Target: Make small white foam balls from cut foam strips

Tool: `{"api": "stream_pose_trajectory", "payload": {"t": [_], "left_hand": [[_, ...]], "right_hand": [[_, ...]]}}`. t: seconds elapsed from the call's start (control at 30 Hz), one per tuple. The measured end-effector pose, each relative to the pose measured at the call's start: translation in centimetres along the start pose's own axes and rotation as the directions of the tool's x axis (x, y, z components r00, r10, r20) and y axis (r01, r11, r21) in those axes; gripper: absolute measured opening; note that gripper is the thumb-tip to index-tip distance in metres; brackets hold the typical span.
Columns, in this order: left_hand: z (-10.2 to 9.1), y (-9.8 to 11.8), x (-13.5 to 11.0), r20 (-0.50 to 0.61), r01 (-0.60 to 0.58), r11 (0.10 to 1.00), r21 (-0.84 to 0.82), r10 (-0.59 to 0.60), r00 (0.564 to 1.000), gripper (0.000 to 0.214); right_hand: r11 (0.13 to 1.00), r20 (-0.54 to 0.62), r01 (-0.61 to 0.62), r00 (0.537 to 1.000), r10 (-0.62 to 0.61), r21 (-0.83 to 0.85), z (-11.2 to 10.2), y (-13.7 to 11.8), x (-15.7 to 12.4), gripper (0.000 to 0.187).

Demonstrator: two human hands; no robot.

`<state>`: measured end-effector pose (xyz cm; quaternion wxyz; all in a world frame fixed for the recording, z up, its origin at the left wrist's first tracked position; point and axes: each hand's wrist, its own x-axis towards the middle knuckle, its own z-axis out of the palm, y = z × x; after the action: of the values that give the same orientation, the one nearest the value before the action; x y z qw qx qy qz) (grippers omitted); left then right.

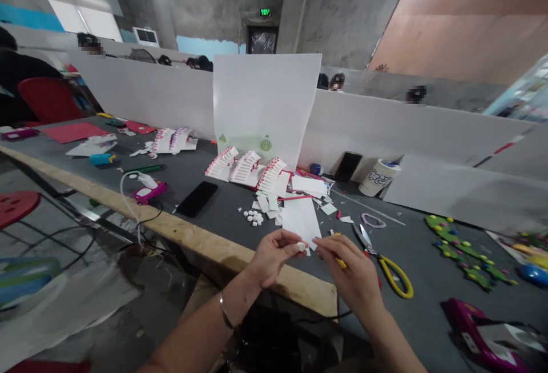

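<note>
My left hand (274,259) pinches a small white rounded piece (302,246) between thumb and fingertips, above the table's front edge. Close to its right, my right hand (353,267) has its fingers drawn together, the fingertips pointing at the piece. Whether they hold anything is too small to see. Something yellow (341,263) shows beneath that hand, partly hidden. White paper (302,221) lies just beyond both hands. To its left is a pile of small white rounded pieces (253,217). Yellow-handled scissors (394,276) lie to the right of my right hand.
White folded paper models with red-tipped strips (246,167) stand before a white board (265,104). A black phone (197,199) lies left. A paper cup (379,177) stands at the back right. Green beaded pieces (466,253) and a magenta device (475,333) are on the right.
</note>
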<state>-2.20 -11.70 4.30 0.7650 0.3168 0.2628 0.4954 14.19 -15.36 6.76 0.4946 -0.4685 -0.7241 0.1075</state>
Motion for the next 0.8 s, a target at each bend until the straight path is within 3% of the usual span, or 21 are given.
{"api": "stream_pose_trajectory", "payload": {"t": [0.1, 0.27, 0.33, 0.53, 0.8], "left_hand": [[0.1, 0.3, -0.2, -0.022, -0.010, 1.000, -0.003, 0.010, 1.000, 0.033], [-0.1, 0.1, -0.2, -0.071, -0.008, 1.000, 0.017, 0.009, 0.997, 0.034], [-0.2, -0.2, 0.0, -0.106, -0.026, 0.999, 0.030, 0.029, 0.994, 0.035], [-0.4, -0.6, 1.1, -0.115, -0.053, 0.998, -0.022, 0.050, 0.992, 0.032], [-1.2, -1.5, 1.5, -0.159, -0.038, 0.998, -0.048, 0.030, 0.987, 0.038]], "right_hand": [[0.933, 0.038, 0.254, 0.967, -0.252, -0.257, 0.3, 0.2, -0.7, 0.027], [0.771, 0.185, 0.427, 0.903, -0.387, -0.472, 1.2, 1.2, -1.3, 0.036], [0.759, 0.200, 0.423, 0.906, -0.374, -0.496, 1.6, 1.6, -1.4, 0.037], [0.888, 0.107, 0.311, 0.951, -0.291, -0.340, 2.7, 2.1, -1.1, 0.034], [0.877, 0.171, 0.338, 0.940, -0.296, -0.341, 3.3, 2.8, -1.1, 0.033]]}}
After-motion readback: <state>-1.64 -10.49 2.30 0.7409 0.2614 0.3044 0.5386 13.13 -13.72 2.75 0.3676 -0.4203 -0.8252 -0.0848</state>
